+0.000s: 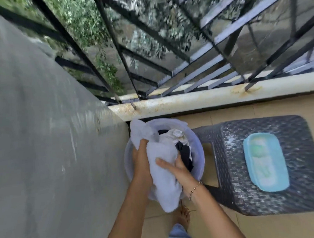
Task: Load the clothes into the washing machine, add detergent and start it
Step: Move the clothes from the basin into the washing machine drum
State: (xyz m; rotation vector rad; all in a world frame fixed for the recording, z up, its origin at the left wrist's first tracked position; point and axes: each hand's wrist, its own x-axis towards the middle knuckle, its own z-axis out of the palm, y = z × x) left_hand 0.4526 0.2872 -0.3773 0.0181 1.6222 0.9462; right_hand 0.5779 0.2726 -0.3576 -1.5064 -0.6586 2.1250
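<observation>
A pale round plastic tub (199, 158) stands on the floor in the corner, filled with clothes: white pieces and a dark navy garment (184, 154). A white towel (162, 173) drapes over the tub's near side. My left hand (141, 161) grips the towel from the left. My right hand (179, 169) holds it from the right, thumb lying across the cloth. On the dark woven stool (292, 190) to the right lies a light blue lidded box (265, 162). No washing machine is in view.
A grey wall (44, 143) runs along the left. A stained white ledge (188, 100) with black metal window bars rises behind the tub. The floor is beige tile (267, 227). My bare foot (183, 215) is just below the tub.
</observation>
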